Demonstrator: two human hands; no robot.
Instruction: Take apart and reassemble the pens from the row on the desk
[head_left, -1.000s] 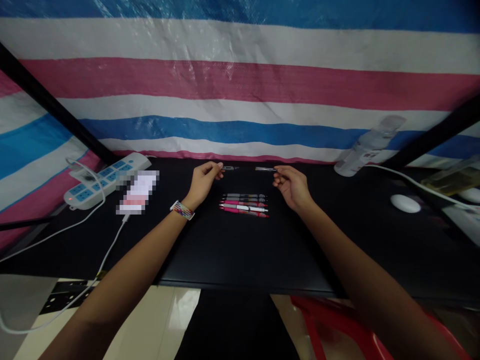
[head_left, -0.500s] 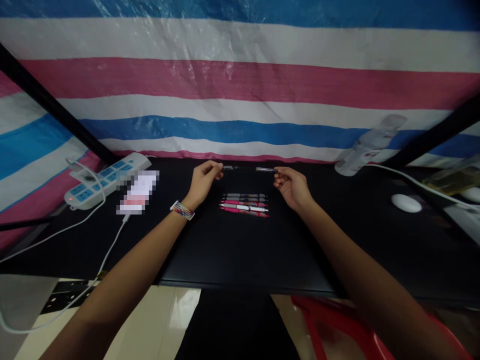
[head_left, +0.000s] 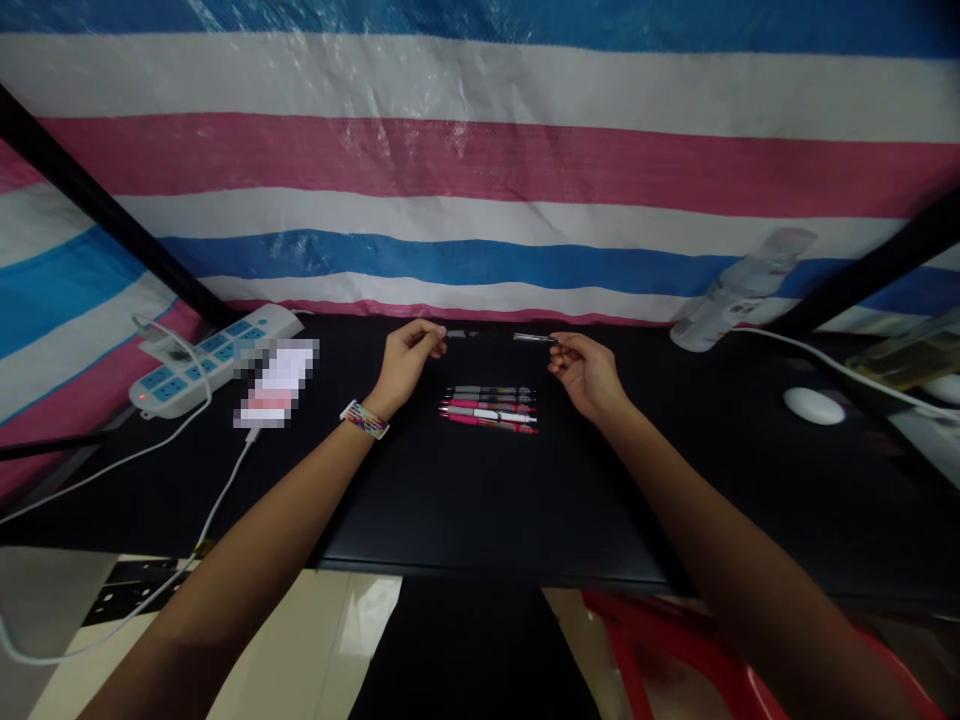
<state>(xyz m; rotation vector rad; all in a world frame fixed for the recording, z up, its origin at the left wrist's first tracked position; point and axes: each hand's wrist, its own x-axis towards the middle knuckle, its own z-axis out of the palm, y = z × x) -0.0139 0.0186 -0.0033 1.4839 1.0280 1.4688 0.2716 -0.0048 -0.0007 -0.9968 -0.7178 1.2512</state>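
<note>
My left hand (head_left: 409, 360), with a multicoloured woven band at the wrist, is closed in a pinch on a short grey-and-black pen part (head_left: 460, 334) pointing right. Opposite it, my right hand (head_left: 586, 372) pinches a slim pen piece (head_left: 531, 338) with a clear or silvery end pointing left. A gap separates the two pieces, which line up near the back of the table; their details are too small and dark to make out. Between my hands and nearer to me, several pens (head_left: 489, 409) lie side by side, some grey and black, others pink, red and white.
On the left of the black table (head_left: 480, 510) are a white power strip (head_left: 216, 362) and a blurred-out phone (head_left: 276, 384) on a white cable. A clear bottle (head_left: 724, 300) and a white mouse (head_left: 814, 406) stand right. Striped sheeting hangs behind; a red chair (head_left: 652, 650) is below.
</note>
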